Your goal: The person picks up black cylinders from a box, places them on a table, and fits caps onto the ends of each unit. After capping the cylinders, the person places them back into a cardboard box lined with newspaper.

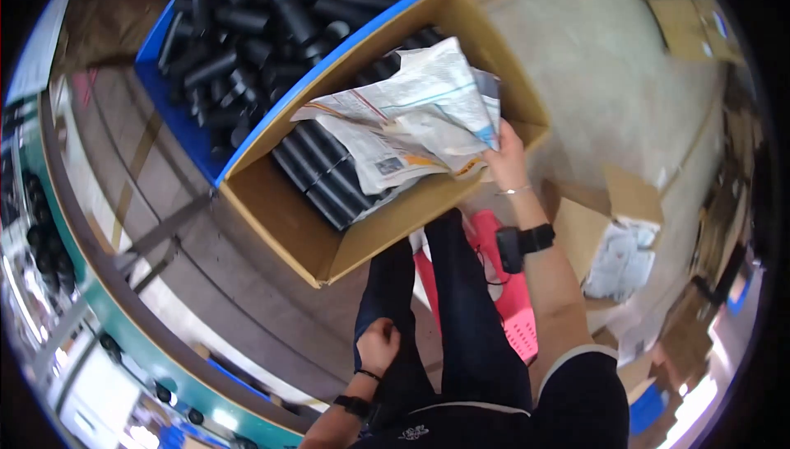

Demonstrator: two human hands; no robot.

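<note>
My right hand (506, 157) pinches the right edge of a crumpled sheet of newspaper (411, 116). The sheet lies spread across the inside of an open cardboard carton (383, 235). Under it, rows of black cylinders (321, 173) lie side by side, their far part covered by the paper. A few more black cylinders show past the paper's upper edge. Curled into a fist, my left hand (378, 346) rests by my left thigh, away from the carton, and nothing shows in it.
A blue bin (271, 124) heaped with loose black cylinders (247, 46) stands against the carton's far left side. At right sits a smaller open box (584, 218) with newspaper (621, 260) in it. A pink plastic stool or basket (514, 309) is beside my legs. A green-edged curved conveyor or bench (107, 301) runs along the left.
</note>
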